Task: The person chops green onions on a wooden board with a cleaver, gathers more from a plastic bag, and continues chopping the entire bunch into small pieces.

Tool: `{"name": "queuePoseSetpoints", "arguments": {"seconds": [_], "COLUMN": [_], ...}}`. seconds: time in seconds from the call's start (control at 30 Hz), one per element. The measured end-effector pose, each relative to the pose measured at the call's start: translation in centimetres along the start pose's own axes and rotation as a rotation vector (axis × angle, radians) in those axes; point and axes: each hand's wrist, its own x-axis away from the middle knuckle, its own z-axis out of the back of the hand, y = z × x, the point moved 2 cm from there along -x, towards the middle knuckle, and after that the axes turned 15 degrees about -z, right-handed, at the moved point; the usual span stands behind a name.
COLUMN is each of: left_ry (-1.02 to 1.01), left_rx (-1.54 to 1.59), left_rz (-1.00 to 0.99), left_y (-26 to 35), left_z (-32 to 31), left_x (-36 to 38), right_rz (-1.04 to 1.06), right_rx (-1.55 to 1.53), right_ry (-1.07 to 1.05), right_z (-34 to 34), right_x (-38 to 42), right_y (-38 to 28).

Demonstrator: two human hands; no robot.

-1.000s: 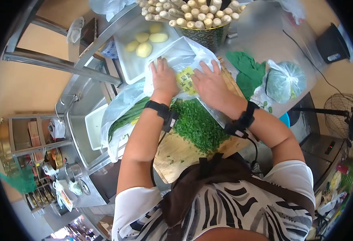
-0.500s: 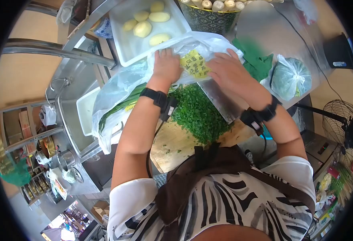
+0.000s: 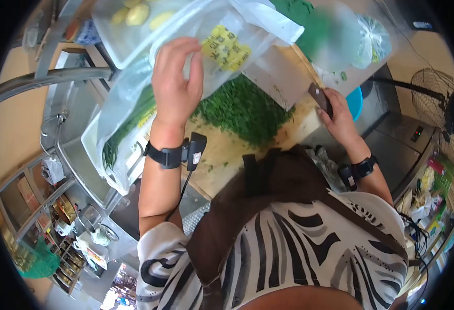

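Note:
My right hand (image 3: 339, 114) is closed around the dark handle of a cleaver (image 3: 277, 77). Its broad blade lies along the far side of a heap of chopped green herbs (image 3: 245, 111) on a wooden cutting board (image 3: 206, 157). A clear plastic bag (image 3: 268, 26) with a yellow label spreads over the far end of the board and partly hides the blade. Over the bag's left part is my left hand (image 3: 178, 77), fingers curved and thumb apart, with nothing visibly gripped. Uncut long green stalks (image 3: 129, 126) lie beneath the bag on the left.
A white tray (image 3: 105, 33) of peeled potatoes stands at the back left. Left of the board are a white tub (image 3: 91, 139) and a metal sink (image 3: 74, 168). Green cloth (image 3: 296, 15) and a tied bag of greens (image 3: 371, 41) are at the back right, with a blue basin (image 3: 355, 103) below.
My right hand has left the bag, moved right and toward me, and taken hold of the cleaver handle. My left hand has lifted off the bag's edge. The view has shifted.

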Motion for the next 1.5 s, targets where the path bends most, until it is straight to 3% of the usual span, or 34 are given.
{"name": "queuePoseSetpoints", "arguments": {"seconds": [0.07, 0.13, 0.23, 0.33, 0.4, 0.43, 0.5, 0.53, 0.6, 0.67, 0.77, 0.87, 0.93, 1.1, 1.27, 1.33, 1.5], "left_ry": [0.027, -0.075, -0.405, -0.33, -0.275, -0.218, -0.13, -0.129, -0.013, 0.01, 0.048, -0.06, -0.054, -0.073, -0.126, -0.12, -0.042], "left_rx": [-0.003, 0.057, -0.05, -0.102, -0.099, -0.108, -0.158, -0.161, -0.075, -0.021, 0.037, 0.087, 0.012, -0.138, -0.195, -0.17, 0.076], "left_rz": [-0.052, 0.016, 0.018, -0.047, -0.048, -0.082, -0.157, -0.162, -0.178, -0.129, -0.029, 0.031, 0.279, 0.512, 0.517, 0.499, 0.434], "left_y": [1.5, 2.1, 0.9, -1.0, -1.4, -1.3, -0.5, -0.2, 0.5, 2.2, 4.9, 6.7, 7.5, 7.0, 7.0, 7.2, 10.1], "left_z": [0.6, 0.3, -1.5, -1.9, -1.5, -1.2, -0.2, 0.0, 0.6, 1.6, 2.2, 0.9, -0.4, -4.1, -5.7, -5.8, -7.3], "left_x": [3.1, 5.4, 7.3, 7.0, 5.7, 4.8, 3.6, 3.5, 3.4, 4.6, 8.9, 14.3, 16.6, 18.2, 18.4, 18.4, 18.2], "right_rz": [0.062, 0.067, 0.135, 0.128, -0.171, -0.16, -0.409, -0.404, -0.543, -0.508, -0.571, -0.548, -0.636, -0.455, -0.531, -0.576, -0.667], "right_rx": [0.036, 0.039, 0.182, 0.314, -0.011, -0.009, -0.605, -0.608, -0.811, -0.793, -1.037, -1.189, -1.203, -1.148, -1.093, -1.21, -1.299], "right_ry": [0.071, 0.093, 0.1, 0.124, -0.056, -0.055, -0.671, -0.668, -0.874, -0.853, -0.897, -0.835, -0.872, -0.628, -0.352, -0.282, -0.118], "right_z": [-0.2, -0.9, -1.3, -0.6, -0.7, -0.1, 0.6, 1.4, 2.2, 1.6, 1.0, 1.0, 0.8, -0.7, -2.0, -3.2, -5.4], "right_x": [0.6, -0.2, -1.2, -1.8, -2.5, -2.8, -2.5, -2.1, -0.3, 1.3, 5.3, 9.3, 11.2, 14.9, 16.7, 17.7, 18.5], "right_y": [-1.0, 0.0, -0.2, -1.1, -0.2, -0.4, -1.2, -2.4, -4.8, -4.4, -4.2, -5.5, -4.6, -2.9, 0.4, 1.4, 2.0]}}
